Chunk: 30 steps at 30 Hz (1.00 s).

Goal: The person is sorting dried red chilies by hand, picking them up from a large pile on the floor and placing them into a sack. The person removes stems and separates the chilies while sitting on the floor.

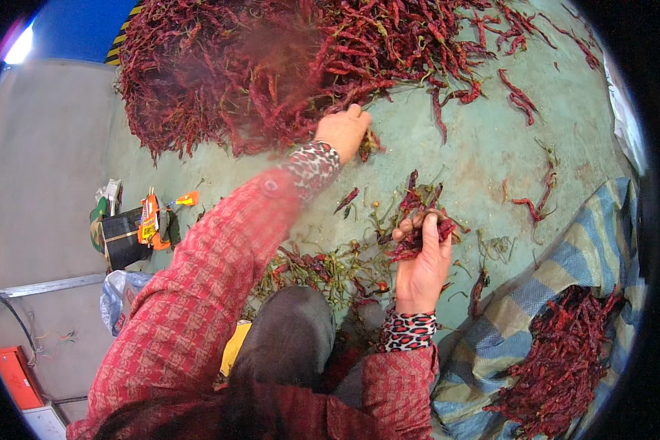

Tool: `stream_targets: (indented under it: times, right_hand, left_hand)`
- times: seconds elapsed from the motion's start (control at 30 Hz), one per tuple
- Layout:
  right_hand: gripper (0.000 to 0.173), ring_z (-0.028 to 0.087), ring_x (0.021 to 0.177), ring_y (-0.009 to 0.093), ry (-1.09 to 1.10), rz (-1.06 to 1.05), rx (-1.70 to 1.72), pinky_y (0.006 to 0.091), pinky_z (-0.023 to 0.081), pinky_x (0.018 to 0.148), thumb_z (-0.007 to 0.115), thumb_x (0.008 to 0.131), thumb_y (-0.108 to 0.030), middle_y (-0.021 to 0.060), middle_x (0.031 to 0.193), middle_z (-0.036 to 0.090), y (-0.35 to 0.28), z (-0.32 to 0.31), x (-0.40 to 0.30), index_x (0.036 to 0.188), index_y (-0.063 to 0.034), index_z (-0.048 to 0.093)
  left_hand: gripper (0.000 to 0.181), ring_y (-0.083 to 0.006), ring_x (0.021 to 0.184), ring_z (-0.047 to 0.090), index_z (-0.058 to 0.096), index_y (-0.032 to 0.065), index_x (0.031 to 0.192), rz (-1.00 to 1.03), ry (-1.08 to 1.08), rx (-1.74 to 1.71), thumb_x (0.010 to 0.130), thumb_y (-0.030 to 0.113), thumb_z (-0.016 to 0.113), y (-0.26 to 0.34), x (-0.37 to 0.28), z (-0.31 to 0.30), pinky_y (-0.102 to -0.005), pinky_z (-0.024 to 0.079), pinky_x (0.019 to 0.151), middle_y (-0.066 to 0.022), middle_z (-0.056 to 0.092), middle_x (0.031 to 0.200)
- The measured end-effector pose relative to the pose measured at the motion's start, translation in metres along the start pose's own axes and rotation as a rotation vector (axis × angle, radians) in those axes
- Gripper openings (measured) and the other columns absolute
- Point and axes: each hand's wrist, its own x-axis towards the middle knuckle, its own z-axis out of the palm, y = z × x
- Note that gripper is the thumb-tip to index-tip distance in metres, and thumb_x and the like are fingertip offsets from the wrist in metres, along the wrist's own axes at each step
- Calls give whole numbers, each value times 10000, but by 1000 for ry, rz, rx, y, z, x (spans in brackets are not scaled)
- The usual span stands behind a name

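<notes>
My left hand reaches out to the near edge of a large heap of dried red chili peppers. Its fingers are bent and mostly turned away; a small blurred bunch of chili bits and stems shows just beside them, and whether they grip it I cannot tell. Closer to my body, my right hand is palm up, its fingers curled round several dried chilies. Loose green-brown stems and a few chilies are scattered on the pale green surface between my knee and the heap.
At the lower right, a blue-and-beige striped woven sack gapes around more dried chilies. On the left are a black container with orange packets, a plastic bag and a red box. Stray chilies lie at the upper right.
</notes>
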Motion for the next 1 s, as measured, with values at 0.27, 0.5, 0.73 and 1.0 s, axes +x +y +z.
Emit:
stream_targets:
  times: [0.27,0.5,0.73,1.0]
  right_hand:
    - [168,403,515,54,-56,100,-442,191,327,462,522,859,-194,-24,619,454,9,-1,-2,920,-38,523]
    - [206,402,510,38,-61,100,-578,180,323,447,543,841,-207,-37,611,453,13,-5,0,959,-38,544]
    - [188,392,502,43,-77,113,-613,183,309,446,519,854,-220,-37,602,445,14,-5,-2,922,-47,546]
    - [272,408,591,32,-207,154,-723,167,329,519,542,845,-226,-37,723,497,18,-3,-5,1032,-29,544]
  left_hand:
    - [299,-213,862,549,469,43,1048,-98,-229,-706,818,228,521,-14,-98,-3,-318,447,738,-99,538,953]
    - [269,-69,751,505,476,12,1086,-496,-347,-1565,886,189,447,-5,-112,-13,-215,430,678,-9,545,857]
    - [245,-56,768,521,534,16,1050,-472,-261,-1178,873,171,466,-17,-122,3,-212,433,696,-12,599,878]
    - [234,-51,668,519,559,19,1035,-616,-111,-1516,874,167,473,-1,-137,-30,-190,438,613,-2,578,809]
